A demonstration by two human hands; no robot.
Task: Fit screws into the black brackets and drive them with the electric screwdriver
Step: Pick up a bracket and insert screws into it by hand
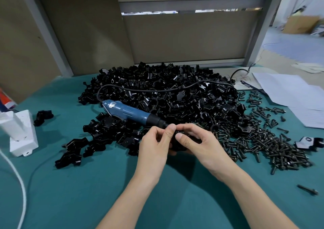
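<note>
Both hands meet at the table's middle around one black bracket (178, 142). My left hand (156, 141) grips its left side, thumb on top. My right hand (198, 141) grips its right side, thumb pressed on its front face. The bracket is mostly hidden by fingers; I cannot see a screw in it. The blue electric screwdriver (129, 113) lies on the table just behind the hands, tip toward them, with no hand on it. A big heap of black brackets (166, 92) fills the back. Loose black screws (266, 141) are spread on the right.
A smaller group of brackets (98, 137) lies left of my hands. The white box (21, 132) and a white cable (15, 176) are at far left. Paper sheets (294, 94) lie back right. A lone screw (307, 190) rests on the green cloth (87, 193) near right.
</note>
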